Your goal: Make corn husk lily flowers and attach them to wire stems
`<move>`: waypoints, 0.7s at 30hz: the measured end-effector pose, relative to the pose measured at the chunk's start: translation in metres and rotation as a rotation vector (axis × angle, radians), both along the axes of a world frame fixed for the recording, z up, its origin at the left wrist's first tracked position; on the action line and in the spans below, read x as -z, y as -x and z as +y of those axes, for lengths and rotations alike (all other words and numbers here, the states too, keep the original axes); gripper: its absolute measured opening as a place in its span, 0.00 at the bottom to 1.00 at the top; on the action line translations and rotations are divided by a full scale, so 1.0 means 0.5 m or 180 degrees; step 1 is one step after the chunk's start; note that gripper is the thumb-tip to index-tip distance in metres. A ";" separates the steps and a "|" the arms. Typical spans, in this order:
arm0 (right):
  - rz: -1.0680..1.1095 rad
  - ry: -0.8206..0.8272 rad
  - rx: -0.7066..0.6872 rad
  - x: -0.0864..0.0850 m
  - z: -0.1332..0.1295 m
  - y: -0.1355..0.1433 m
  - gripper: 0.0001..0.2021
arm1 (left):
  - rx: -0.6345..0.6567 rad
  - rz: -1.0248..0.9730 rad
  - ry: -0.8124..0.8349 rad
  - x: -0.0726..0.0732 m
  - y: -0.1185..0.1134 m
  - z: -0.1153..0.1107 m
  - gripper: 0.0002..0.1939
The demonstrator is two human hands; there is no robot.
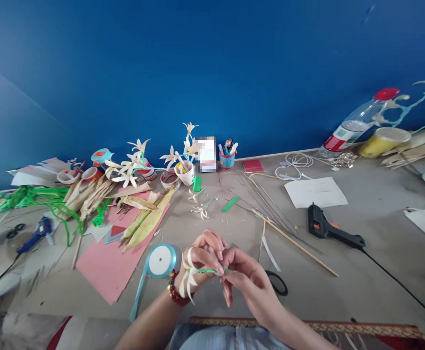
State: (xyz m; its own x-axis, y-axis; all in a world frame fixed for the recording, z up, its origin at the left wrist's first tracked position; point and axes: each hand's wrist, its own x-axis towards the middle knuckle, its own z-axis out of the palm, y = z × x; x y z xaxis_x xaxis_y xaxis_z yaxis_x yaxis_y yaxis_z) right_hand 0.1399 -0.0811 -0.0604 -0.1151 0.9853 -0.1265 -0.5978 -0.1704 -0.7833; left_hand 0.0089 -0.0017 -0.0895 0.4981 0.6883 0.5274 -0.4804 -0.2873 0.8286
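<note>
Blue wall [212, 63] backs grey table [373, 272] littered with craft scraps.

A black glue gun [331, 229] is lying well to the right of the hands, a white paper sheet [315, 192] sitting beyond it. A ribbon spool [160, 261] is resting just left of them, pink paper [106, 267] spreading farther left, thin sticks [271, 214] fanning out ahead.

A grey table [362, 272] carries pink paper [114, 262] at nine o'clock, a ribbon spool [160, 261] centrally, a glue gun [329, 229] at three.
</note>
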 end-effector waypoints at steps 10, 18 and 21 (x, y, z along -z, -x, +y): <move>0.0727 0.0559 -0.0487 -0.001 0.002 -0.002 0.04 | -0.0295 0.0137 0.0032 -0.021 0.004 -0.008 0.09; 0.1242 0.1036 -0.1089 0.003 0.009 -0.012 0.06 | -0.0086 0.0266 -0.0209 -0.019 0.014 -0.008 0.06; 0.1513 0.1280 -0.1413 -0.002 0.011 -0.021 0.07 | 0.0014 0.0248 -0.0387 -0.016 0.014 -0.001 0.05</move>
